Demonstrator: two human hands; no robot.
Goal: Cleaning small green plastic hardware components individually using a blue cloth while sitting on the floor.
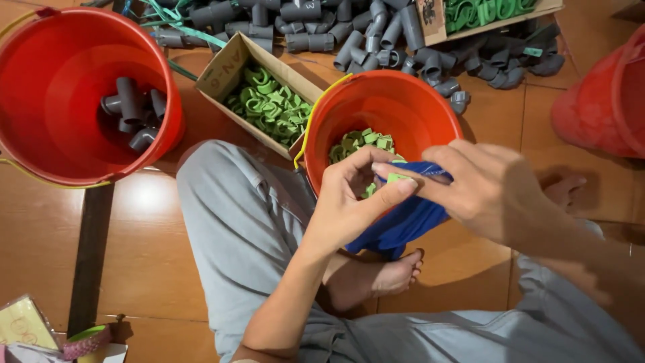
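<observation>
While we sit cross-legged on the floor (154,269), our left hand (353,198) grips a blue pouch (403,222) from below, thumb and fingers curled round its mouth. Our right hand (484,188) comes in from the right, fingertips pinched on a small green clip (398,178) at the pouch's top edge. Both hands hover just in front of a red bucket (403,101) holding more green clips, its rim nearly touching our knuckles. A cardboard box (232,67) of the same clips lies to its left, touching it, and a larger red bucket (40,67) with grey pipe joints (131,111) stands well apart at the far left. More grey joints are heaped along the top edge. Free room lies mainly on the glossy, reddish-brown tiled floor to the lower left, crossed by a dark strip.
</observation>
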